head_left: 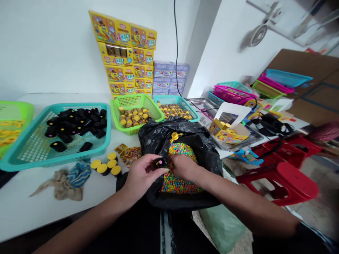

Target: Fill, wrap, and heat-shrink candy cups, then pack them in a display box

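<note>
Between thumb and fingers, my left hand (141,174) grips a small black cup (159,162) with a pink dot on it. The cup is tilted over the left side of a black plastic bag (209,151) full of tiny multicoloured balls (182,185). Just right of the cup, my right hand (182,165) reaches into the bag with curled fingers; what they hold is hidden. A yellow plastic piece (174,137) lies at the far edge of the balls. Left of my left hand, several black cups with yellow lids (103,168) stand on the table, beside printed cards (131,155).
A teal basket (106,141) holds loose black cups. Behind the bag, a green basket (129,130) and a blue basket (196,116) hold yellow-lidded cups. Yellow boxes (119,74) are stacked at the wall. Cloths (67,187) lie front left; a red stool (291,180) stands right.
</note>
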Motion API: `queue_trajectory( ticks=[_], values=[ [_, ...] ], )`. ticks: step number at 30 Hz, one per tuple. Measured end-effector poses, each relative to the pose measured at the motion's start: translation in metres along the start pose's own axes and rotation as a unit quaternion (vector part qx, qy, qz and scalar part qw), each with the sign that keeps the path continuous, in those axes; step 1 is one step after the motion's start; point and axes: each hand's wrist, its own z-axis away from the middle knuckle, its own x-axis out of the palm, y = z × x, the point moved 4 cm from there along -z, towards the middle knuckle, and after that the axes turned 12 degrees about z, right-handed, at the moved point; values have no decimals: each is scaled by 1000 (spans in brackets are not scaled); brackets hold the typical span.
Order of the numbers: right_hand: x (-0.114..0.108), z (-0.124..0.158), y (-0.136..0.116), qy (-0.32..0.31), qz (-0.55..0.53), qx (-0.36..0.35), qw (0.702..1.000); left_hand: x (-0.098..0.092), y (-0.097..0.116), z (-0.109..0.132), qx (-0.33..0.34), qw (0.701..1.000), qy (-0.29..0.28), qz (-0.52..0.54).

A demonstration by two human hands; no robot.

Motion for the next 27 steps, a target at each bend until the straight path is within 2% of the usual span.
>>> queue_trajectory(
  ticks=[3,5,7,9,12,14,17,23,27],
  values=[
    [-5,5,12,17,-2,5,1000,-1,1,0,12,1000,4,-21],
    [-11,11,21,62,-44,-4,997,0,2,0,23,999,6,-40],
    [-17,19,27,126,-146,-12,981,1,4,0,34,998,2,-56],
    [-22,28,30,165,-293,-16,942,3,4,-1,46,996,-2,-71],
    [-27,41,22,128,-490,-27,862,6,5,-2,57,994,-9,-96],
    [-30,47,11,78,-561,-45,823,8,5,-3,56,992,-23,-110],
    [-30,48,-4,38,-591,-74,802,10,4,-4,39,992,-37,-110],
    [-20,39,-6,101,-642,-49,758,12,0,-6,-17,998,-51,-36],
    [-17,37,-12,84,-667,-29,740,14,1,-8,-19,997,-64,-37]
  ],
)
